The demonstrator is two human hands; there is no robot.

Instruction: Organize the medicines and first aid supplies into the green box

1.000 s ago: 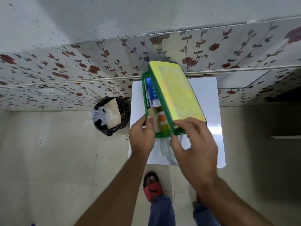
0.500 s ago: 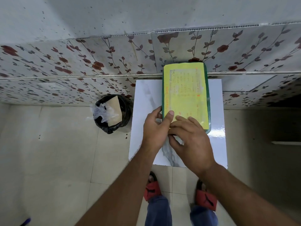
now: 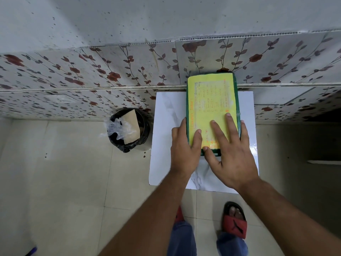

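The wall (image 3: pixel 129 80), patterned with red flowers, stood directly behind the green box (image 3: pixel 238 100); the box's far end appeared to butt against it, which would have kept the box from sliding away under a push.

The table (image 3: pixel 169 111), a white marbled slab, carried the box on its right half. Bare surface lay to the left of the box and in front of it, so no loose supplies remained in view outside the box.

The green box lay flat with its lid (image 3: pixel 212 100) down. The lid's yellow printed label faced up and covered nearly the whole top, leaving only a green border. The contents were hidden, so their arrangement could not be checked. By this evidence the packing step was judged complete and the closing step in hand.

A black bin (image 3: pixel 143 134) stood on the floor to the left of the box, holding clear plastic and a brown card, probably discarded packaging.

The right hand (image 3: pixel 232 156) lay spread, palm down, on the near end of the lid, its fingers fanned across the label and its thumb at the near edge. This posture suited pressing the lid home.

The left hand (image 3: pixel 184 146) rested at the box's near left corner, fingers loosely together, fingertips over the lid edge, probably to steady the box.
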